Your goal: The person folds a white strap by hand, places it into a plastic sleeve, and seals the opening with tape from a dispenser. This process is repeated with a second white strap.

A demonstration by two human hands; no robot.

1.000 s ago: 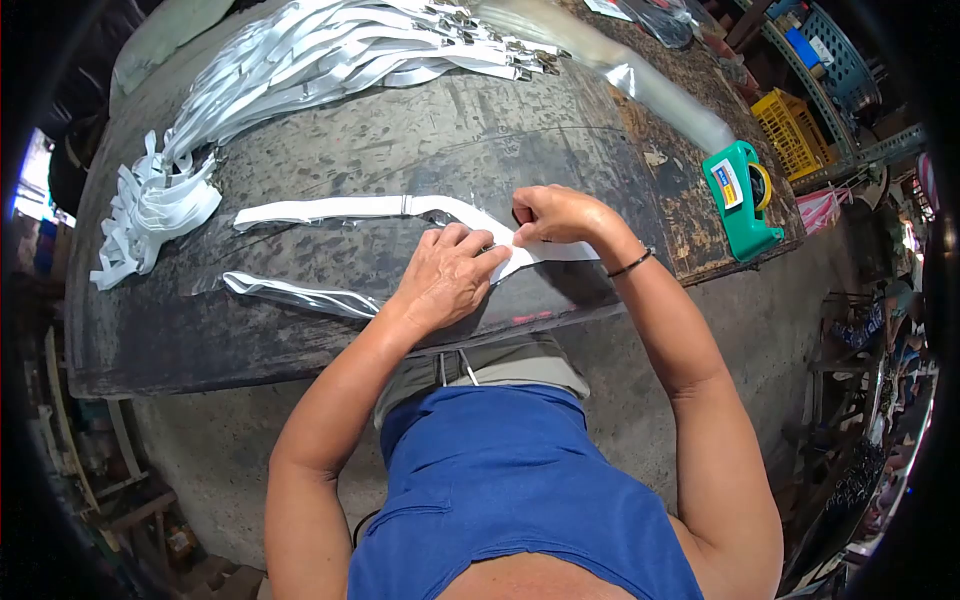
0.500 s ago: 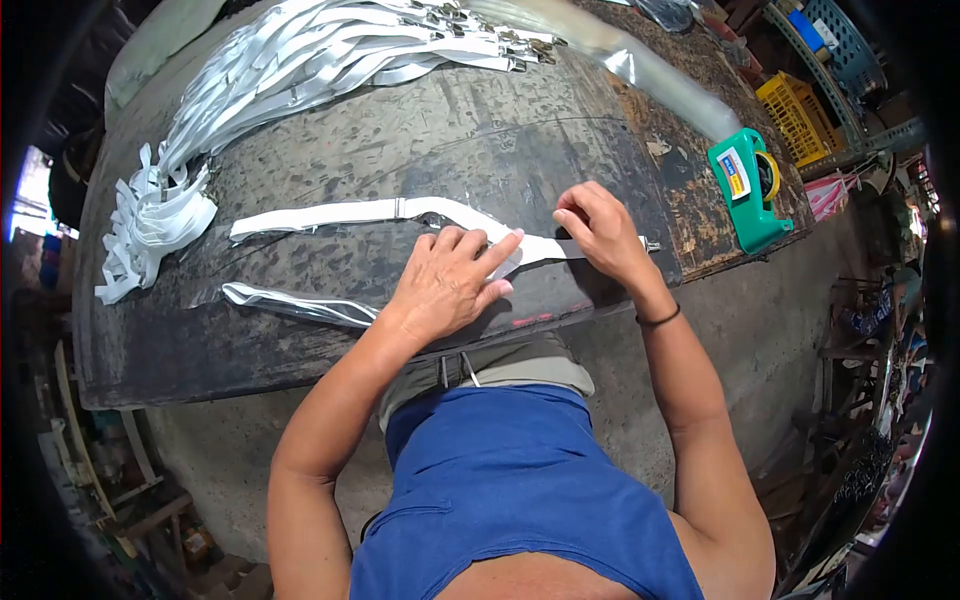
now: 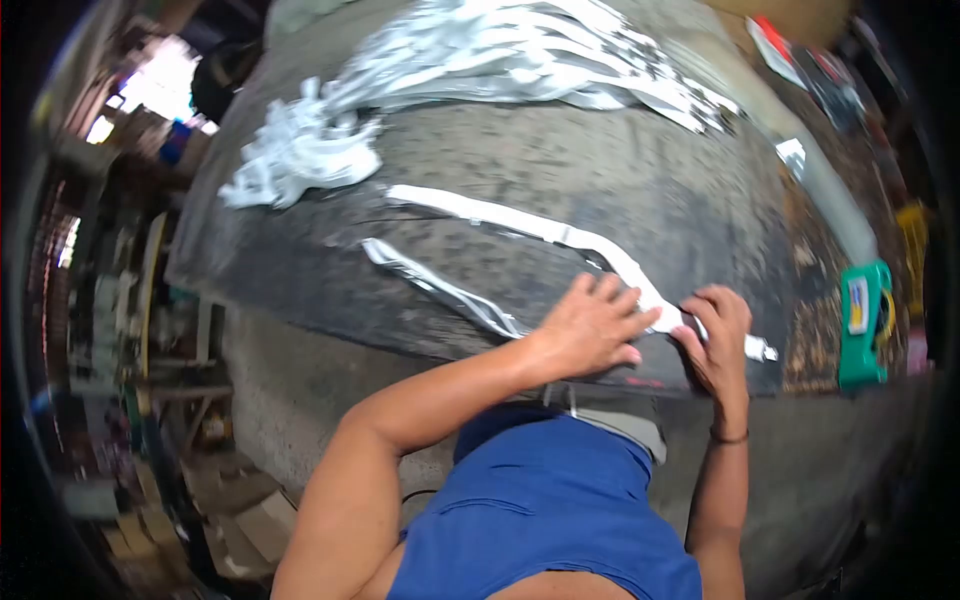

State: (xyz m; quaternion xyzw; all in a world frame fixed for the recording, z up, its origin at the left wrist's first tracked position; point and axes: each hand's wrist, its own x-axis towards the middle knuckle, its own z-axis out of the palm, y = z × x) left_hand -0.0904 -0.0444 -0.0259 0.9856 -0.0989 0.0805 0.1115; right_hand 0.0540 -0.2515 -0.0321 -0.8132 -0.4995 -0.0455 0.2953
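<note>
A white strap (image 3: pixel 480 209) with a slider lies across the dark table, bending down to the right. My left hand (image 3: pixel 592 328) is spread flat, palm down, its fingertips at the strap's lower edge. Just right of it, my right hand (image 3: pixel 718 335) is bent over the strap with thumb and fingers apart. The strap's end with a metal clip (image 3: pixel 762 349) shows beyond the right hand. Left of my left hand lies a thin folded strap (image 3: pixel 440 286), partly hidden by the forearm.
A big bundle of white straps (image 3: pixel 510 55) lies along the table's far side, its gathered ends (image 3: pixel 300 160) at left. A rolled clear plastic tube (image 3: pixel 825 190) runs down the right side to a green tape dispenser (image 3: pixel 862 325). The table's front edge (image 3: pixel 330 335) runs near my body.
The head view has swung, so the table contents appear farther right. My right hand has lowered onto the strap and its fingers have spread; my left hand remains by the strap.
</note>
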